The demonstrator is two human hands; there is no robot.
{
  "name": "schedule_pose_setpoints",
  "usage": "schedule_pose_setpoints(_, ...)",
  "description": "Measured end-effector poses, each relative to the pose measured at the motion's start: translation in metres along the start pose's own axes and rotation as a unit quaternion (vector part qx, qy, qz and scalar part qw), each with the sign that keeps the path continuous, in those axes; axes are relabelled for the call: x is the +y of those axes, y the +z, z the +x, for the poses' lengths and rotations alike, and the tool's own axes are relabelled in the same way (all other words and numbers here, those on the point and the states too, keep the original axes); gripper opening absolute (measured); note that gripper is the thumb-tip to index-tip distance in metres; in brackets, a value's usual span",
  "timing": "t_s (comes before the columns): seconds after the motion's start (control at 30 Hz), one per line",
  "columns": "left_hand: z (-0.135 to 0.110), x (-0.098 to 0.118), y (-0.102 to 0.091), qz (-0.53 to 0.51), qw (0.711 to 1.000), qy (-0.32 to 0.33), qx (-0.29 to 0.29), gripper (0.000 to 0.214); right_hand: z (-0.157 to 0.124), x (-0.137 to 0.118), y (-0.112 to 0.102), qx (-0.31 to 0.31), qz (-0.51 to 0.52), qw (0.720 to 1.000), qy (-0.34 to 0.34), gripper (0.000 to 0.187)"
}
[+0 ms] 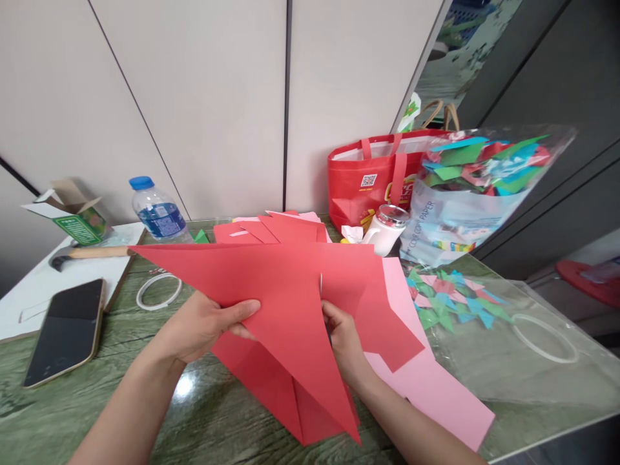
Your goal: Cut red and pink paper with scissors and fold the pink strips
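A large folded sheet of red paper (pixel 285 290) is held up over the table. My left hand (pixel 208 326) grips its left part, thumb on top and fingers underneath. Closed at the paper's right side, my right hand (pixel 343 336) holds a thin blade-like tool (pixel 320 284); its pale tip shows at the upper end of a gap in the red paper, and the rest is mostly hidden by the fingers. More red paper (pixel 271 384) hangs below. Pink paper (pixel 436 394) lies on the table to the right, partly under the red.
Behind lies a stack of red sheets (pixel 285 227). At left are a phone (pixel 65 332), hammer (pixel 92 253), water bottle (pixel 159 210), small box (pixel 80 219) and tape roll (pixel 159 290). At right stand a white mug (pixel 385 232), red bag (pixel 358 187) and plastic bag of paper pieces (pixel 445 226).
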State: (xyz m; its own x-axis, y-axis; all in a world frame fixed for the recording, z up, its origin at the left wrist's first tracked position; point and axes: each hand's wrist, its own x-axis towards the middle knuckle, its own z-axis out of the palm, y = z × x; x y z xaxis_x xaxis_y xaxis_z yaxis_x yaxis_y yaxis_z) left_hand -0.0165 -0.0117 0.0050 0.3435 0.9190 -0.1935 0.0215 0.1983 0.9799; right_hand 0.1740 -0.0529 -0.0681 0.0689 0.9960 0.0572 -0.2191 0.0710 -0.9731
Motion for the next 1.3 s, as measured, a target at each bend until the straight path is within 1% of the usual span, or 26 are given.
schedule_pose_setpoints(0.2, -0.001, -0.001, 0.000, -0.007, 1.000, -0.004, 0.001, 0.037, -0.001, -0.001, 0.001, 0.005, -0.002, 1.000, 0.020, 0.016)
schedule_pose_setpoints(0.4, 0.000, 0.000, -0.001, 0.006, 1.000, 0.005, -0.017, 0.035, -0.001, 0.003, -0.002, 0.007, -0.013, 1.000, 0.009, 0.015)
schedule_pose_setpoints(0.57, 0.000, 0.004, -0.008, -0.006, 1.000, 0.019, 0.008, 0.032, -0.002, 0.007, -0.004, -0.013, -0.011, 1.000, 0.002, 0.010)
schedule_pose_setpoints(0.77, 0.000, 0.002, -0.008, -0.001, 0.999, 0.018, 0.031, 0.034, -0.002, -0.005, 0.001, -0.015, -0.040, 0.999, -0.015, 0.017)
schedule_pose_setpoints(0.93, 0.000, 0.001, -0.004, 0.010, 0.999, 0.033, 0.019, 0.036, 0.000, -0.007, -0.001, -0.012, -0.026, 1.000, -0.012, 0.030)
schedule_pose_setpoints(1.1, 0.000, 0.000, -0.004, 0.037, 0.999, 0.037, 0.011, 0.031, 0.003, -0.002, -0.004, -0.015, 0.000, 1.000, -0.011, 0.024)
schedule_pose_setpoints(1.3, 0.000, -0.001, 0.000, 0.029, 0.999, 0.008, -0.012, 0.032, 0.004, -0.004, -0.005, -0.001, -0.011, 1.000, -0.002, 0.028)
